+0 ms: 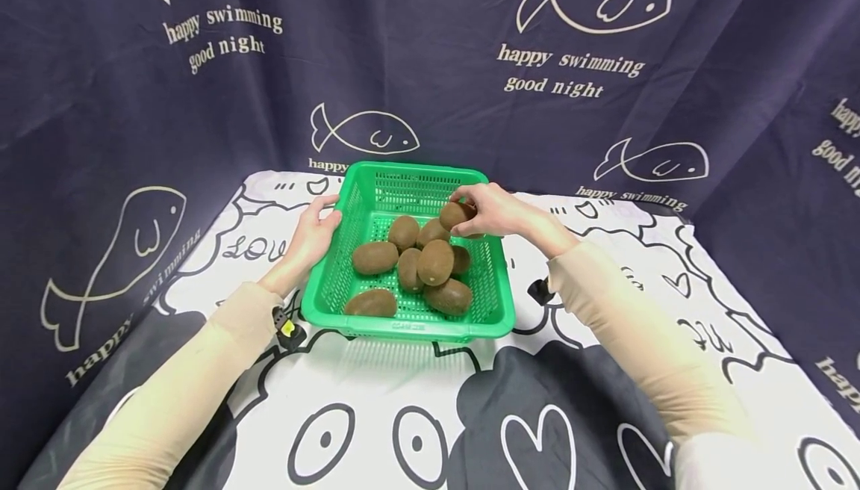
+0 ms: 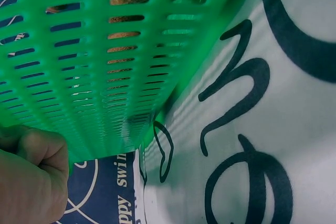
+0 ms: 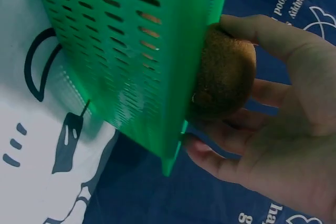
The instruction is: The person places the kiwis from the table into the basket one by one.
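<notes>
A green plastic basket (image 1: 408,329) with slotted walls stands on the table and holds several brown kiwis (image 1: 375,258). My right hand (image 1: 497,210) grips one kiwi (image 1: 456,215) between thumb and fingers at the basket's far right side. In the right wrist view this kiwi (image 3: 224,72) shows beside the basket's rim, with the fingers curled round it. My left hand (image 1: 314,232) holds the basket's left rim. Up close in the left wrist view, part of the left hand (image 2: 34,171) lies against the basket's slotted outer wall (image 2: 94,93).
A white cloth (image 1: 376,408) with black drawings and lettering covers the table. Behind and at the sides hangs a dark blue curtain (image 1: 450,42) printed with fish and words. Both wrists wear small black devices (image 1: 289,332).
</notes>
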A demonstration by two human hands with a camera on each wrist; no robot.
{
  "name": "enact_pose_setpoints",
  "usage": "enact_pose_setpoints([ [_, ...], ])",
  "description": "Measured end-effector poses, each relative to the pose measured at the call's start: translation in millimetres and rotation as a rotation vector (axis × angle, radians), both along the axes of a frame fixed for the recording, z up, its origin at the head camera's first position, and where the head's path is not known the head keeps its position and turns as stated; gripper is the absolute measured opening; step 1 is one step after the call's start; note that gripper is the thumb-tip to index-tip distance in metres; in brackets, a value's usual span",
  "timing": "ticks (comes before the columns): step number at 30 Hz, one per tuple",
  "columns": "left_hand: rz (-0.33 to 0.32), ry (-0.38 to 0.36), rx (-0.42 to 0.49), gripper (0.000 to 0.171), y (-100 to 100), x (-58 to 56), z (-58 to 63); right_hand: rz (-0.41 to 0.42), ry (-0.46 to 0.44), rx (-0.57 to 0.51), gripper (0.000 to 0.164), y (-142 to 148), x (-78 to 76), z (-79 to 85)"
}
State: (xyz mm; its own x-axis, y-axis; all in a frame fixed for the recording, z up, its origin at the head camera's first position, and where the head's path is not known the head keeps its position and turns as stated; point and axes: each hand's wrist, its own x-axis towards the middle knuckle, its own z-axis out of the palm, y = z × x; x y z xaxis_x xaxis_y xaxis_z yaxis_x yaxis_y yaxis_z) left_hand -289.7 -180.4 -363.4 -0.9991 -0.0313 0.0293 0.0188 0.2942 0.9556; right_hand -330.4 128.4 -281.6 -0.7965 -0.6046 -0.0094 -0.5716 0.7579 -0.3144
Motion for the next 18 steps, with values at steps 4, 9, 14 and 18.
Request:
enact_pose_setpoints([
  [4,-0.004,0.006,-0.003,0.046,0.6,0.2,0.4,-0.031,0.011,-0.006,0.048,-1.1,-2.3,-3.7],
  [9,0.002,0.013,-0.041,0.047,0.7,-0.9,1.7,-0.073,0.021,0.003,0.048,-1.1,-2.7,-6.7],
  [14,0.011,0.021,-0.073,0.047,1.2,-1.8,0.9,-0.077,0.017,0.022,0.044,-0.4,-1.4,-9.2],
  [18,0.009,0.018,-0.058,0.047,0.4,-1.7,0.8,-0.082,0.024,0.011,0.039,1.4,-0.1,-9.9],
])
